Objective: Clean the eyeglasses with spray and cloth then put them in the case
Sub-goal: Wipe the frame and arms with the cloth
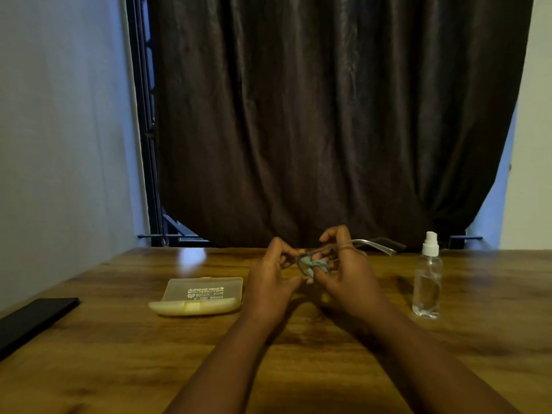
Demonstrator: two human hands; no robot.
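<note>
Fingers: both hands curled; left hand [270, 274] pinches glasses [352, 245] frame, right hand [348, 271] pinches cloth [310, 265] on lens.
Handling: light, fragile; hold by frame.
Case [198, 295]: nine o'clock, on worktop [119, 369].

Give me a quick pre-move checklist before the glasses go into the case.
1. Glasses held: ok, the left hand and right hand both keep a grip on the eyeglasses.
2. Cloth on the lens: ok, the blue cloth sits pinched against it.
3. Lenses clean: cannot tell, too dim and small.
4. Temples folded: not ok, one arm sticks out to the right.
5. Case open: not ok, the lid looks shut.
6. Spray bottle out of the way: ok, upright to the right.
</note>
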